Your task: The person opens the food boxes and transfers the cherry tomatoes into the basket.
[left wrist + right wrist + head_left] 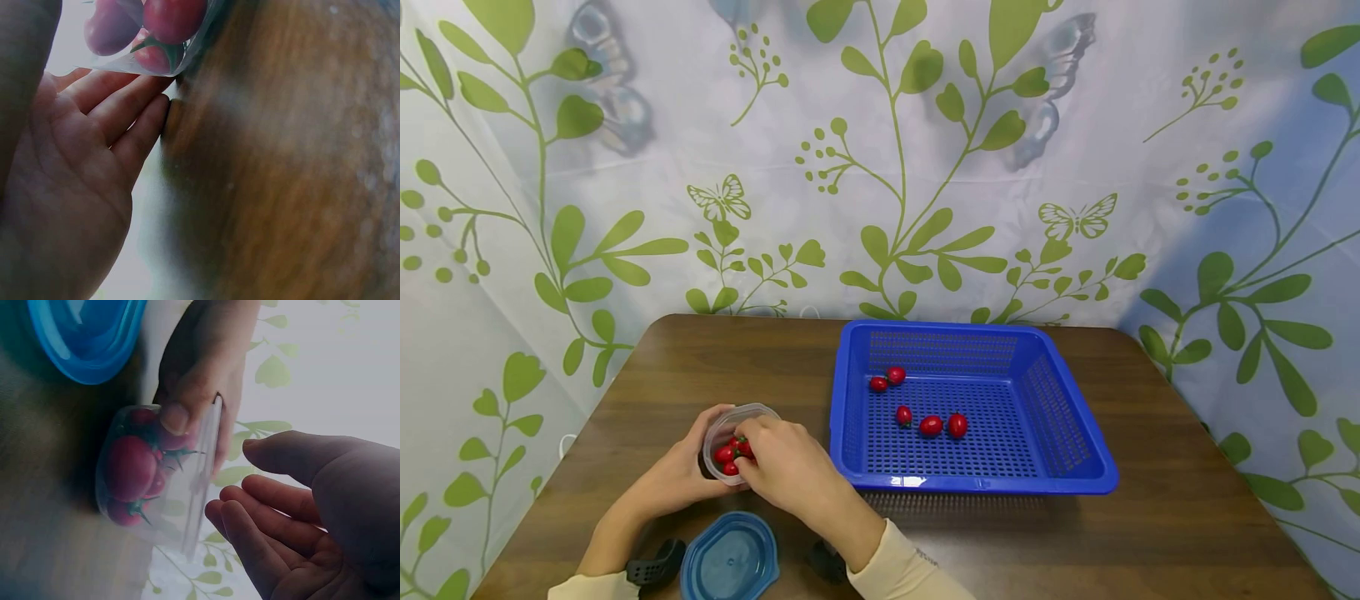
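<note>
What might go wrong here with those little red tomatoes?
Spilling: the clear container has no lid on, and the blue lid lies apart, so if the left hand tipped it, the tomatoes inside might tumble out.

Bumping: the right hand is close to the container's opening and could jog it.

Rolling: the loose tomatoes in the blue basket might roll and knock together if it were nudged.

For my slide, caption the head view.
Left hand holds a cup of tomatoes, right hand at its mouth; five more in the basket.
</note>
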The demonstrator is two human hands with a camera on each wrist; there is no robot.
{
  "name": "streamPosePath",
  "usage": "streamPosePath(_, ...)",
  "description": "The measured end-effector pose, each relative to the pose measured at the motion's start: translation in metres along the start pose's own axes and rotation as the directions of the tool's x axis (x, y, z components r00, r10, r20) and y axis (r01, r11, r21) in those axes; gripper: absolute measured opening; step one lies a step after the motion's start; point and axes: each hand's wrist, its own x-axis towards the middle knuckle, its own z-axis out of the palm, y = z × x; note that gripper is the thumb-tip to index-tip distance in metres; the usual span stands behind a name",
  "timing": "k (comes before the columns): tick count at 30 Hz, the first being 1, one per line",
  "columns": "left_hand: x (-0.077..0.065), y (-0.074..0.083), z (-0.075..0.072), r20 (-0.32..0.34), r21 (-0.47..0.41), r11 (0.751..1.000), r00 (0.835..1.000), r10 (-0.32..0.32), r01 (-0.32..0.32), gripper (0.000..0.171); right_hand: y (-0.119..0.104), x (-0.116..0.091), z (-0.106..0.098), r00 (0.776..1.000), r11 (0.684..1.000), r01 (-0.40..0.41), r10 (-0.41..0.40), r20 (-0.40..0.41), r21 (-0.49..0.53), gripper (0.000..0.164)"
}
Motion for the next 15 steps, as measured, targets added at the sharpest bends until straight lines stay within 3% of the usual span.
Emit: streamPosePath(15, 0.001, -0.001, 0.001, 0.0, -0.019, 0.999, 1.0, 0.031, -0.031, 0.1, 0.003, 0.004, 0.018, 0.998, 0.998, -0.062, 0.061, -0.024, -0.019, 0.024)
